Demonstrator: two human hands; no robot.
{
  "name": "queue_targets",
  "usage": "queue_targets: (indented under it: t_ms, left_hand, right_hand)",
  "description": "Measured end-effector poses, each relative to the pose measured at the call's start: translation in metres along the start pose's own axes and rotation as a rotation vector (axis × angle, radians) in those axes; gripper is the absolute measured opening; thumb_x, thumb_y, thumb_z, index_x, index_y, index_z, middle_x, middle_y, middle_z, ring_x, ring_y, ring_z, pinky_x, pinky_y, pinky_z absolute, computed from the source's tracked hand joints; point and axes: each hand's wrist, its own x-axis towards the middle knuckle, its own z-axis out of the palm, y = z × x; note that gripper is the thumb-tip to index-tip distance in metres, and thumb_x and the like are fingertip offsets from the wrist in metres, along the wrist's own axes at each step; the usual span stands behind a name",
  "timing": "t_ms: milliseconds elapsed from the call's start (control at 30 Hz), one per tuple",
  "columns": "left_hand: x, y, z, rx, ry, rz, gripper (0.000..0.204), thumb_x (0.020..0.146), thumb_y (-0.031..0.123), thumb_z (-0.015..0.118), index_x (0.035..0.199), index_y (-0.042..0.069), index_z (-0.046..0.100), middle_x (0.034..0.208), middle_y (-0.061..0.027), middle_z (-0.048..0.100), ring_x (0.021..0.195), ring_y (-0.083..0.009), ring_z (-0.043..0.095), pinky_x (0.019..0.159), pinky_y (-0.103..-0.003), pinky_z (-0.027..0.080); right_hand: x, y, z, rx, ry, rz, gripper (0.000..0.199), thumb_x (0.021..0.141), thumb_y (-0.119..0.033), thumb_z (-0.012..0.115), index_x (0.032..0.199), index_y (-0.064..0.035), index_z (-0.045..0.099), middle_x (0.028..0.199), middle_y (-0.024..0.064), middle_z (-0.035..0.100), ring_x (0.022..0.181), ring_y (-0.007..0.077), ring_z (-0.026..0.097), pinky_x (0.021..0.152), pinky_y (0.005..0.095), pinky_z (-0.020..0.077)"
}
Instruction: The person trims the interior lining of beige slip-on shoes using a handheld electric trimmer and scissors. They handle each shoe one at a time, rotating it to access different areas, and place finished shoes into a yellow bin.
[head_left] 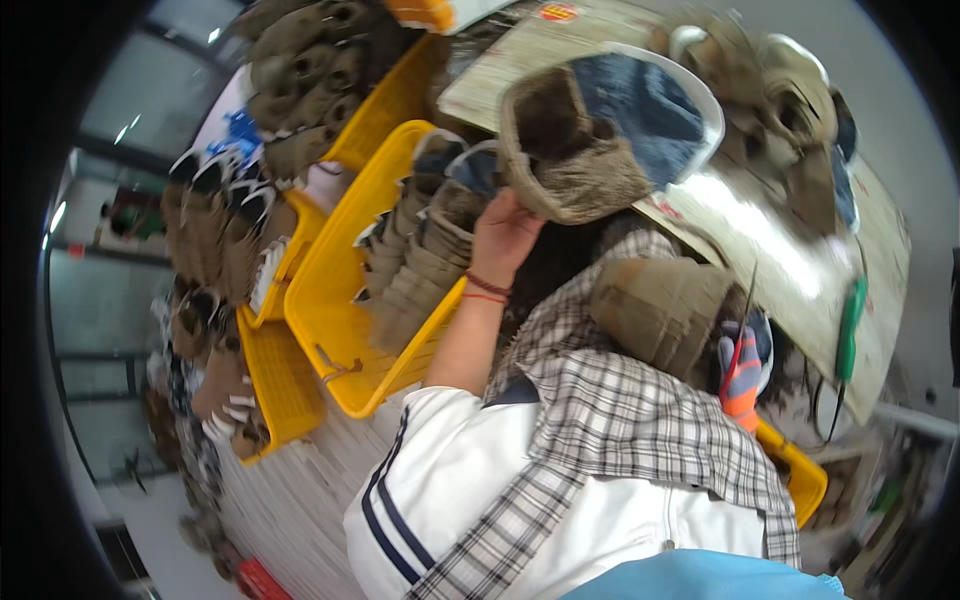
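My bare left hand point(507, 232), with dark and red cords at the wrist, grips the edge of a brown boot upper point(520, 130). The upper is held up, its opening towards me, showing brown and blue lining and a white rim. A second brown upper point(655, 305) lies on my lap, over the checked apron point(640, 400). Beside it my right hand point(742, 370), in a grey and orange glove, is closed round a thin pointed tool point(740, 345) with a red handle. Its fingers are partly hidden, and whether they also touch the lap upper I cannot tell.
A yellow crate point(335, 330) at my left holds several stacked brown uppers point(420, 260). More yellow crates point(285, 385) and piled uppers stand beyond it. On the worktable point(760, 230) at the right lie more uppers point(790, 120) and a green-handled tool point(852, 320) with a cord.
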Motion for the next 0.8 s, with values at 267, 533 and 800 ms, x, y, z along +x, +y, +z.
queue_targets:
  t_ms: [267, 533, 800]
  left_hand:
    - [-0.022, -0.005, 0.032, 0.102, 0.049, -0.176, 0.026, 0.089, 0.016, 0.056, 0.112, 0.004, 0.058, 0.108, -0.0063, 0.063, 0.104, -0.0193, 0.057, 0.095, -0.037, 0.042]
    - [-0.036, -0.013, 0.016, 0.104, -0.059, -0.365, 0.025, 0.091, 0.013, 0.051, 0.114, 0.005, 0.054, 0.109, -0.0058, 0.062, 0.102, -0.0193, 0.058, 0.092, -0.037, 0.044]
    - [-0.034, -0.027, 0.043, 0.144, 0.058, -0.406, 0.025, 0.092, 0.012, 0.049, 0.114, 0.001, 0.053, 0.110, -0.0086, 0.061, 0.104, -0.0211, 0.057, 0.093, -0.038, 0.044]
  right_hand:
    - [0.013, -0.057, -0.058, -0.455, 0.051, -0.038, 0.032, 0.083, -0.007, 0.061, 0.111, 0.0044, 0.052, 0.087, 0.0109, 0.058, 0.077, 0.0139, 0.051, 0.075, 0.0244, 0.0437]
    - [0.052, -0.158, -0.038, -0.911, -0.079, -0.455, 0.029, 0.074, -0.018, 0.068, 0.099, -0.0078, 0.059, 0.081, 0.0115, 0.062, 0.072, 0.0299, 0.059, 0.062, 0.0356, 0.0476]
    - [0.078, -0.137, -0.039, -1.088, -0.322, -0.341, 0.038, 0.079, -0.042, 0.063, 0.098, -0.0085, 0.063, 0.069, 0.0100, 0.063, 0.064, 0.0274, 0.062, 0.058, 0.0354, 0.0482]
